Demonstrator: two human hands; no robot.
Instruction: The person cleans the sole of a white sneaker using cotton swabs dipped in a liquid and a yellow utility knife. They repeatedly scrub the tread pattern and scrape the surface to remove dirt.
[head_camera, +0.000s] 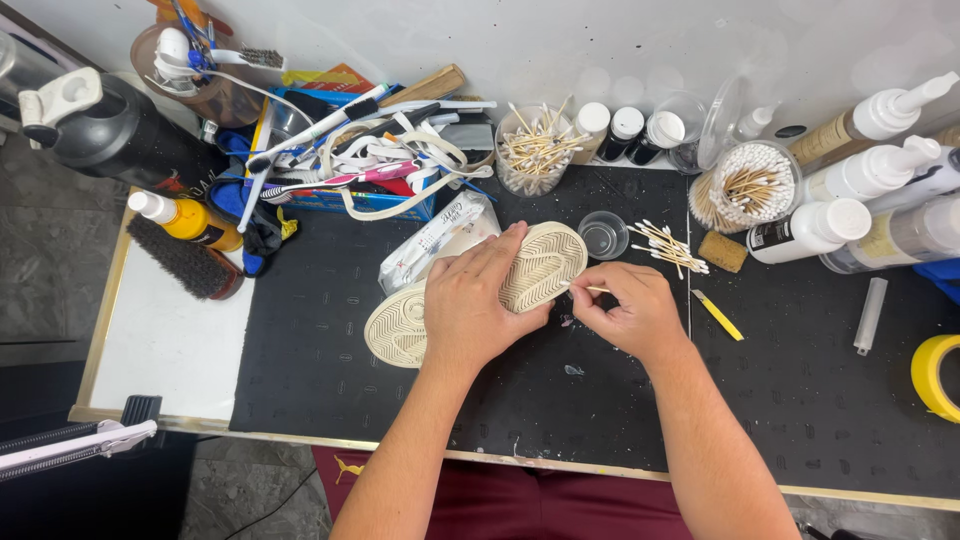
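Head view: left hand (470, 300) spread flat over cream rubber-soled shoe (530, 265), sole up on black desk mat (320, 330), grip clamped across its middle. Right hand (630, 312) just beside the toe, grip pinched together on thin wooden swab stick (594, 290). Beyond that grip, small clear plastic cup (603, 235) and loose cotton swabs (668, 245).

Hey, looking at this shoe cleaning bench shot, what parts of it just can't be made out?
Head view only:
- Shoe upper: hidden, since the sole faces up and the left hand covers its middle.
- Stick tip in the right hand: too small to tell what is on it.
- Yellow tape roll: cut off by the right edge.
- Small clear cup: contents unreadable.
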